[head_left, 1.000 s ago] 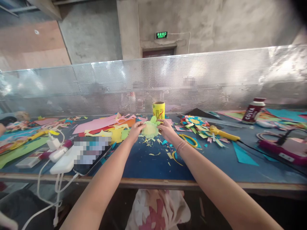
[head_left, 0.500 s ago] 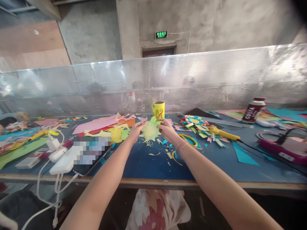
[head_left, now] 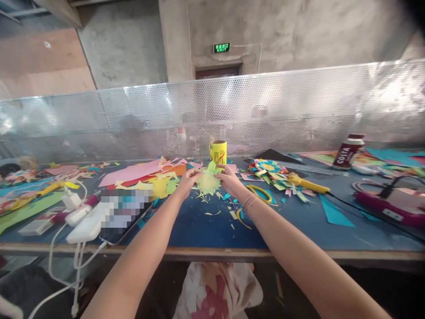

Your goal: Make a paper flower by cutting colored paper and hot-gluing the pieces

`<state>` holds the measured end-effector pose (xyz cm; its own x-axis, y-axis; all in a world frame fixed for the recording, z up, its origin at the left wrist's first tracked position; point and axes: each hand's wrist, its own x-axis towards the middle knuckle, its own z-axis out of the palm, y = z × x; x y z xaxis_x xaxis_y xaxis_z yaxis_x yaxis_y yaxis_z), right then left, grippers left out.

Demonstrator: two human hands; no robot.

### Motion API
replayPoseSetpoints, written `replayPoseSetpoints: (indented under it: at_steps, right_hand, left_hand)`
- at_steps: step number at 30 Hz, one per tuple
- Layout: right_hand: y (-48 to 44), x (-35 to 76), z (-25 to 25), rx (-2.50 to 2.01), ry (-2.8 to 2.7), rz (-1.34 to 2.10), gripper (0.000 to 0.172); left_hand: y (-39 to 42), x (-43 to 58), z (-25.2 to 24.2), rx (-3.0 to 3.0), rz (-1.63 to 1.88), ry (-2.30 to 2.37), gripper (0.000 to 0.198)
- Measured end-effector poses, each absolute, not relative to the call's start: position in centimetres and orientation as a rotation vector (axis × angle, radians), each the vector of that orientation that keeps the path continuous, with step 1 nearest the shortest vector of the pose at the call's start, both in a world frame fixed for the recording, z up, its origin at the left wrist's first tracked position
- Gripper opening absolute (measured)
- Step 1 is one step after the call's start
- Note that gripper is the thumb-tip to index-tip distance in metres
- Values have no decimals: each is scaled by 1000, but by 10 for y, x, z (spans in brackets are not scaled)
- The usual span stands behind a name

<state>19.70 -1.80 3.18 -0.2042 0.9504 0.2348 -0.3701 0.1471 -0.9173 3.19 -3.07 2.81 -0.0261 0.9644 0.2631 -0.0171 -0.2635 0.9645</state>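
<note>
Between my two hands is a light green and pale yellow paper flower [head_left: 208, 182], held above the blue table with green petal pieces at its top. My left hand [head_left: 190, 180] pinches its left edge. At the upper right edge, my right hand [head_left: 228, 177] has its fingers closed on the flower. Directly behind it stands a yellow printed roll or can [head_left: 218, 152]. Yellow-handled scissors [head_left: 259, 194] lie under my right wrist, partly hidden by it. Small paper scraps [head_left: 212, 213] are scattered below the flower.
On the left lie a phone [head_left: 128, 217], a white power bank [head_left: 93, 221] and cables. To the right are a yellow glue gun [head_left: 308, 184], a colourful paper wreath [head_left: 268, 168], a dark red bottle [head_left: 348, 152] and a purple power strip [head_left: 388, 210]. A perforated metal screen [head_left: 159, 119] runs behind the table.
The green petals at the flower's top look closer together than before, and my right fingers have shifted slightly there. The whole view has moved a little. Both hands keep hold.
</note>
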Motion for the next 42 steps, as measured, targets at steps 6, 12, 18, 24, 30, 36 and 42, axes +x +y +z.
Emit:
replayPoseSetpoints:
  at_steps: [6,12,18,24,30,36,42]
  right_hand:
    - [-18,196,31,-669,-1182,1402,49]
    - [-21,195,33,-672,-1205,1395,44]
    - [-23,194,34,-661,-1238,1395,39]
    - [-24,193,33,-698,-1247,1391,42]
    - [-25,193,34,-725,-1305,1370,46]
    - [-24,191,33,-764,-1317,1322,44]
    - [-21,192,33,-814,-1294,1292,41]
  left_hand:
    - [-32,35,29,1331,1372,989,32]
    - [-32,35,29,1355,1374,975,33]
    - [-36,38,32,1417,1385,1028,36]
    - [-36,39,31,1465,1411,1032,33]
    - [-32,39,29,1451,1480,1059,26]
    - [-34,39,31,1479,1483,1081,19]
    - [-37,40,32,1440,1284,1046,21]
